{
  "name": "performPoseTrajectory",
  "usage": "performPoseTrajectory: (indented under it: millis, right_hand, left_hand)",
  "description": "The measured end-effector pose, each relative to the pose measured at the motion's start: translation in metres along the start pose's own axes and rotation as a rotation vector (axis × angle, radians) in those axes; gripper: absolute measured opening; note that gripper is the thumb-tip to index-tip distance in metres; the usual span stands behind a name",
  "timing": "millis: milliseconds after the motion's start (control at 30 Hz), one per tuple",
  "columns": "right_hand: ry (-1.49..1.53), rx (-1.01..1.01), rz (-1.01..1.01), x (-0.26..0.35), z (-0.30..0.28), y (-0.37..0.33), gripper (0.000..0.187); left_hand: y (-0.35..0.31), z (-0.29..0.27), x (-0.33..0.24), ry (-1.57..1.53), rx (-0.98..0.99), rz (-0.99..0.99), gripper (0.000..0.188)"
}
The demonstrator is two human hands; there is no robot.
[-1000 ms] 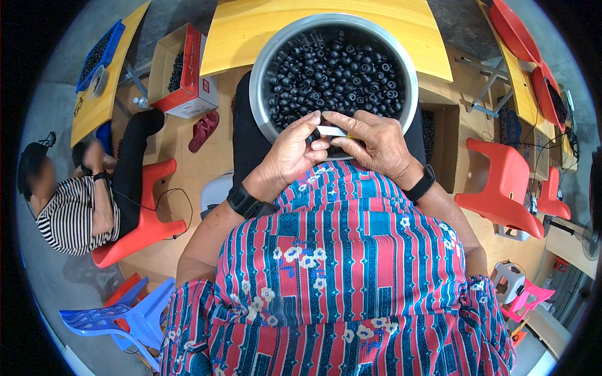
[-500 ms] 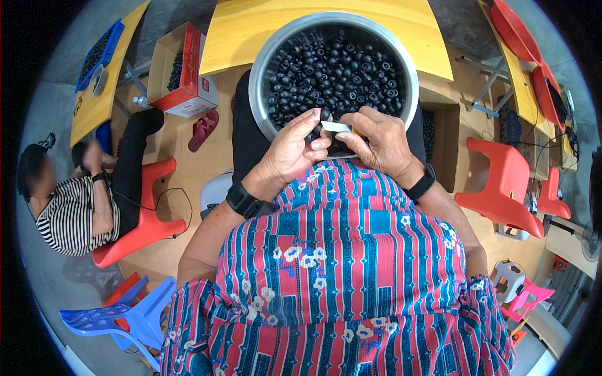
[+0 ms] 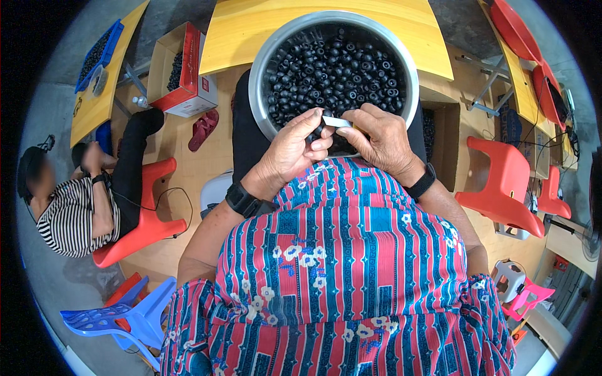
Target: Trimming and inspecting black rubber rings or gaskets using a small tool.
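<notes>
A large metal basin (image 3: 412, 81) full of small black round parts (image 3: 338, 72) with holes stands in front of me. Over its near rim, my left hand (image 3: 290, 145) is closed around a few of those black parts (image 3: 318, 133), pinching one between thumb and forefinger. My right hand (image 3: 384, 143) is closed on a small knife; its short, flat, pale blade (image 3: 337, 121) points left and meets the pinched part. A bit of yellow shows under the right fingers, and most of the handle is hidden in the palm.
Behind the basin is a yellow wooden table (image 3: 229, 37). A red-and-white carton (image 3: 188, 94) with black parts stands left of it, near a red slipper (image 3: 203, 130). At left, a person (image 3: 78, 213) sits on a red stool. Another red stool (image 3: 498, 182) stands at right.
The knife blade has shifted slightly away from me, higher against the pinched part. Both hands otherwise stay almost where they were.
</notes>
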State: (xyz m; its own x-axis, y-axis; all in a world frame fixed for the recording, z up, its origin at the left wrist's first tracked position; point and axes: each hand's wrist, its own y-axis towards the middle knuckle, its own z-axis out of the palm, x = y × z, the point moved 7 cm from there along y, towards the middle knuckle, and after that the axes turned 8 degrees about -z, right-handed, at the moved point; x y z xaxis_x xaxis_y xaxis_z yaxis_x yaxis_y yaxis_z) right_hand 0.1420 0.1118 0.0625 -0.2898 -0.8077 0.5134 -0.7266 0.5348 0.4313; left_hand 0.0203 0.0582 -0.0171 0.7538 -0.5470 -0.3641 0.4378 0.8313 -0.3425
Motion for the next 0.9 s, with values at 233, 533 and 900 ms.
performPoseTrajectory:
  millis: [233, 533, 900]
  right_hand:
    - [0.032, -0.009, 0.015, -0.0047, 0.0025, -0.0016, 0.021]
    - [0.027, -0.002, 0.011, -0.0041, 0.0024, -0.0020, 0.020]
    - [0.045, -0.030, 0.041, -0.0067, 0.0012, -0.0023, 0.020]
  left_hand:
    - [-0.0004, 0.0018, -0.0011, 0.015, 0.014, 0.000, 0.022]
    - [0.0001, -0.0004, -0.0011, 0.024, 0.006, 0.015, 0.021]
    - [-0.0009, 0.0013, -0.0012, 0.035, 0.009, 0.008, 0.020]
